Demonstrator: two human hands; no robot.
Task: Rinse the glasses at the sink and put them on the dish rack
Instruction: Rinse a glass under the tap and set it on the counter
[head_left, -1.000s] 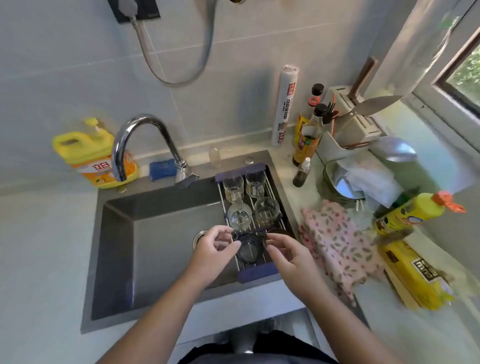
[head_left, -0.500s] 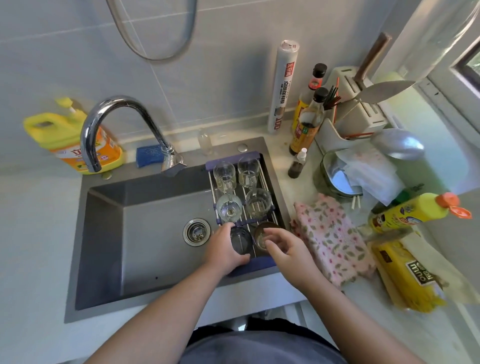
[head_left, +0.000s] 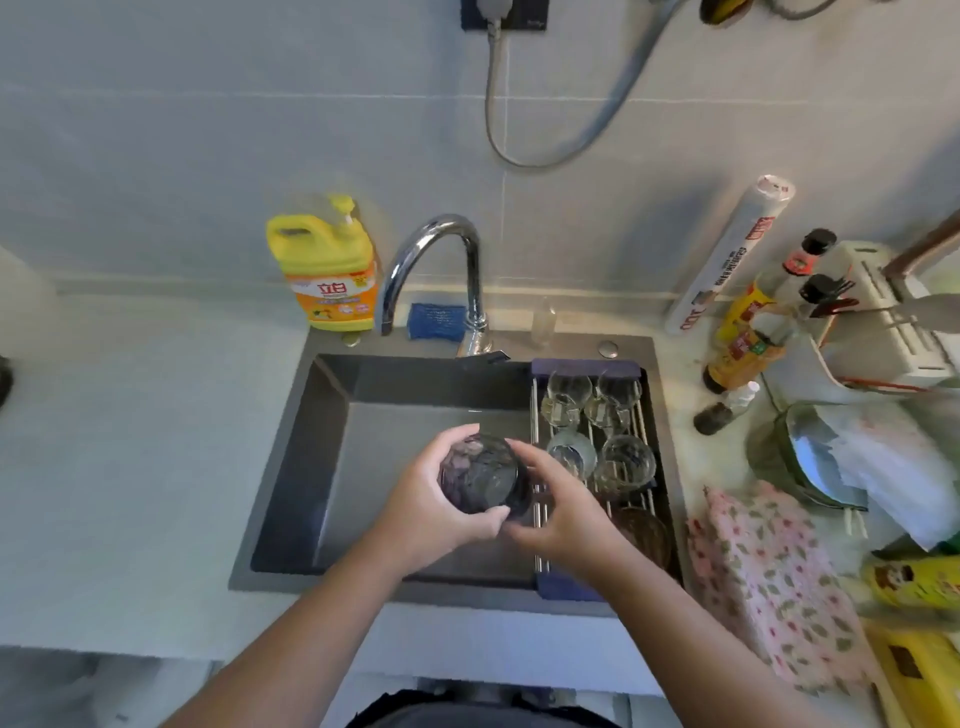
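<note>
Sink (head_left: 395, 452), grey, set in pale counter (head_left: 156, 467); left hand (head_left: 426, 512), right hand (head_left: 569, 514) clasp glass (head_left: 480, 475).

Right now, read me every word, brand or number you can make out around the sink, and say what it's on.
"立白" on the orange label of the yellow detergent jug; the smaller print is blurred.
"100", seemingly, at the lower end of the white roll; its other lettering is blurred.
Sauce bottles: labels too blurred to read.
</note>
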